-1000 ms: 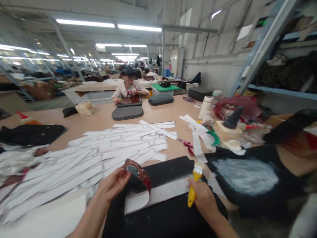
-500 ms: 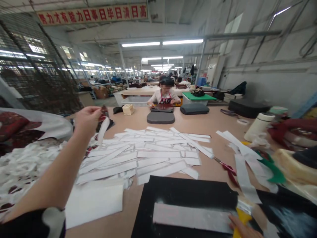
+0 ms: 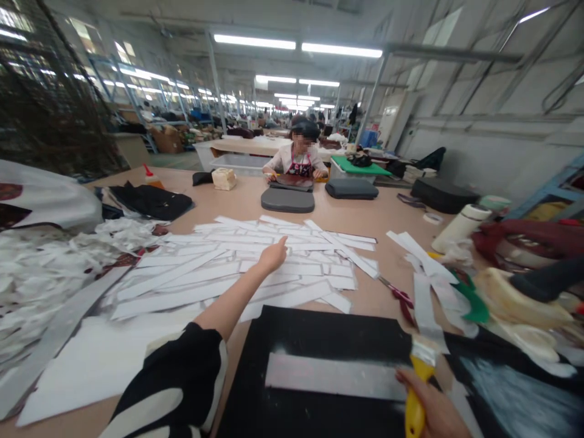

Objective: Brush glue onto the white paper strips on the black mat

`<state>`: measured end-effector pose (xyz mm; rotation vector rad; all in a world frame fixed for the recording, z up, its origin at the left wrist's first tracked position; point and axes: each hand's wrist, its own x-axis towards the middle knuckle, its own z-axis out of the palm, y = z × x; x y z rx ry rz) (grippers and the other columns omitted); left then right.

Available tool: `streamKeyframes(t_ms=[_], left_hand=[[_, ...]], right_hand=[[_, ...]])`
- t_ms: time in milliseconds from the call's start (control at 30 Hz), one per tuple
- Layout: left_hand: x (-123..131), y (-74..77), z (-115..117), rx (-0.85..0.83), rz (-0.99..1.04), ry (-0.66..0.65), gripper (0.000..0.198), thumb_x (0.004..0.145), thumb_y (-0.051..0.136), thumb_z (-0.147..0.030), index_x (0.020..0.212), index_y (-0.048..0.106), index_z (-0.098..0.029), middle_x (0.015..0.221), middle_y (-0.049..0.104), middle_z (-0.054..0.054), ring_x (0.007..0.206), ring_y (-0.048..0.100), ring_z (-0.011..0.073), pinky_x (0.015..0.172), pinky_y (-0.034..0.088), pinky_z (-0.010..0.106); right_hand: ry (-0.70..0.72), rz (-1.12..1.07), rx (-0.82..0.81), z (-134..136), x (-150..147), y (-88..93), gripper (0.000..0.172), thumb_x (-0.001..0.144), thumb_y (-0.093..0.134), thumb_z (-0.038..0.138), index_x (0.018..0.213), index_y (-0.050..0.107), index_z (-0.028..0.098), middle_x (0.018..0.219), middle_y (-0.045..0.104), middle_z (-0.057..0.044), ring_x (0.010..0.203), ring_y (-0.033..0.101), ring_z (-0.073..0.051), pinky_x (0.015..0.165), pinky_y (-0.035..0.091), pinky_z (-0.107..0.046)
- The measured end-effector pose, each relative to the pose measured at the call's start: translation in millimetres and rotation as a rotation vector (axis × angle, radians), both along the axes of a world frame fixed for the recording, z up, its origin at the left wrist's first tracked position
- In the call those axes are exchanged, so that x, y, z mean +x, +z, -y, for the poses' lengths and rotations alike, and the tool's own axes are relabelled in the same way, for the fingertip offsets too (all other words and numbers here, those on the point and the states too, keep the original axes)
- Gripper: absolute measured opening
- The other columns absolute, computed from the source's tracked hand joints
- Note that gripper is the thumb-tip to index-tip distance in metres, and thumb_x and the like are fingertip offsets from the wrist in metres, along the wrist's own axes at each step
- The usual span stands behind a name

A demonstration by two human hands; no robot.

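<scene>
My left hand [image 3: 272, 255] reaches out over the spread of white paper strips [image 3: 237, 267] in the middle of the table, forefinger stretched forward and the other fingers curled; nothing shows in it. My right hand [image 3: 433, 410], at the bottom right edge, grips the yellow handle of a flat brush [image 3: 417, 380]. The bristles rest at the right end of a whitish glued strip [image 3: 333, 377] lying on a black mat [image 3: 319, 334] in front of me.
Red-handled scissors [image 3: 399, 298] lie right of the strips. Loose white strips, green scraps and a white cylinder [image 3: 458, 226] crowd the right. A heap of white trimmings [image 3: 41, 274] and a black cloth [image 3: 152, 201] sit left. A person works at grey pads [image 3: 287, 199] across the table.
My left hand carried the patterned strip off to the far left, let it go there, and now reaches over the white strips. My right hand stayed on the brush.
</scene>
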<state>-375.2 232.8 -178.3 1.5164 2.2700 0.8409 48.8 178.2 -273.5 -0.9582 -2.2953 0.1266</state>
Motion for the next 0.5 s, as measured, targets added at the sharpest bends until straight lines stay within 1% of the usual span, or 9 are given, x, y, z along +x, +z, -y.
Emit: streamKeyframes(t_ms=[33,100,167,200,267,333,400,467,500], left_hand=[[10,-5.5,11,-0.011,-0.014,-0.04,0.033,0.087,0.046,-0.018,0.119,0.047,-0.016,0.115,0.056,0.009,0.104,0.053,0.0204,0.093,0.039,0.042],[32,-13.6,46,-0.02,-0.032,-0.129,0.032,0.086,0.044,-0.015,0.117,0.05,-0.017,0.117,0.056,0.008,0.108,0.05,0.0189,0.096,0.036,0.035],[56,-21.0,94,-0.021,-0.044,-0.225,0.023,0.086,0.045,-0.018,0.106,0.057,-0.019,0.111,0.059,0.005,0.105,0.051,0.0169,0.094,0.037,0.029],[68,-25.8,122,-0.025,-0.049,-0.268,0.018,0.086,0.045,-0.02,0.096,0.06,-0.019,0.101,0.062,0.004,0.098,0.054,0.0159,0.089,0.04,0.027],[89,-38.9,174,0.033,-0.134,-0.35,0.022,0.088,0.039,-0.02,0.089,0.062,-0.019,0.092,0.062,0.004,0.09,0.055,0.0157,0.083,0.042,0.028],[108,-55.9,215,0.13,-0.257,-0.361,0.025,0.089,0.037,-0.017,0.091,0.061,-0.019,0.091,0.062,0.005,0.085,0.055,0.0158,0.078,0.044,0.029],[121,-73.0,239,0.218,-0.383,-0.35,0.025,0.088,0.037,-0.014,0.098,0.06,-0.017,0.094,0.062,0.007,0.086,0.055,0.017,0.08,0.045,0.031],[130,-87.3,247,0.275,-0.492,-0.323,0.024,0.087,0.04,-0.013,0.102,0.059,-0.015,0.097,0.063,0.008,0.089,0.055,0.0189,0.083,0.045,0.034],[133,-92.9,247,0.282,-0.534,-0.311,0.024,0.087,0.041,-0.012,0.103,0.059,-0.014,0.097,0.063,0.009,0.09,0.055,0.0198,0.084,0.045,0.036]], right_hand=[[0.052,0.028,0.004,3,-9,13.7,0.038,0.083,0.038,0.015,0.114,0.057,0.023,0.088,0.069,-0.008,0.074,0.065,-0.022,0.067,0.05,-0.034],[0.227,0.09,-0.015,9,-32,38.4,0.035,0.086,0.04,0.017,0.117,0.055,0.022,0.079,0.068,-0.006,0.07,0.063,-0.02,0.066,0.049,-0.032],[0.394,0.131,-0.037,14,-59,56.9,0.033,0.087,0.046,0.02,0.118,0.054,0.023,0.077,0.068,-0.004,0.066,0.061,-0.017,0.065,0.048,-0.031],[0.445,0.121,-0.051,17,-74,63.5,0.031,0.087,0.048,0.022,0.116,0.056,0.023,0.079,0.068,-0.004,0.068,0.061,-0.017,0.066,0.048,-0.03],[0.469,0.059,-0.108,23,-102,71.3,0.023,0.088,0.048,0.025,0.107,0.06,0.022,0.087,0.069,-0.005,0.075,0.062,-0.017,0.072,0.048,-0.031],[0.456,0.004,-0.213,29,-130,73.0,0.02,0.089,0.046,0.028,0.097,0.062,0.021,0.089,0.068,-0.005,0.081,0.062,-0.017,0.078,0.047,-0.031],[0.469,0.005,-0.325,33,-156,71.3,0.021,0.088,0.045,0.031,0.094,0.063,0.021,0.09,0.068,-0.004,0.085,0.061,-0.017,0.08,0.045,-0.03],[0.497,0.066,-0.378,36,-177,69.4,0.021,0.088,0.045,0.032,0.092,0.063,0.022,0.088,0.067,-0.002,0.083,0.06,-0.016,0.077,0.045,-0.028],[0.497,0.12,-0.369,36,-185,69.3,0.022,0.088,0.044,0.032,0.09,0.064,0.022,0.084,0.066,-0.002,0.079,0.06,-0.016,0.074,0.044,-0.027]])
